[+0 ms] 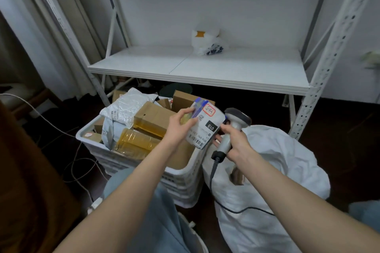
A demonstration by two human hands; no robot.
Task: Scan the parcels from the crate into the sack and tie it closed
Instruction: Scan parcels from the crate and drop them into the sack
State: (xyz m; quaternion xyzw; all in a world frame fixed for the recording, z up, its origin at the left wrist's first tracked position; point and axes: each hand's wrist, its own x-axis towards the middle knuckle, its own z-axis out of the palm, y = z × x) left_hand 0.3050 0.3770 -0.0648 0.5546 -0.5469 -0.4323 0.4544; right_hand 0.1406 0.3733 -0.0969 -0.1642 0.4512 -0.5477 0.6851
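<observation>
We hold a small white parcel point(205, 124) in our left hand point(178, 127), with the fingers closed on its left edge. Its shipping label faces up, with a black "010" mark and a red-framed sticker. The parcel is in the air above the right corner of the white crate point(183, 181).

Our right hand point(236, 141) is wrapped around the grey handle of the barcode scanner point(232, 129). The scanner head is just beside the right edge of the parcel and points toward it. A dark cable point(226, 207) hangs from the handle and runs over the sack.

In the crate we see more parcels: brown cardboard boxes point(153, 118), a grey plastic mailer point(123, 109) and a package in yellow tape point(133, 144). The white sack point(277, 181) stands open on the floor, touching the right side of the crate.

Behind is a white metal shelf point(205, 70) with one white plastic bag point(207, 42) on it.
</observation>
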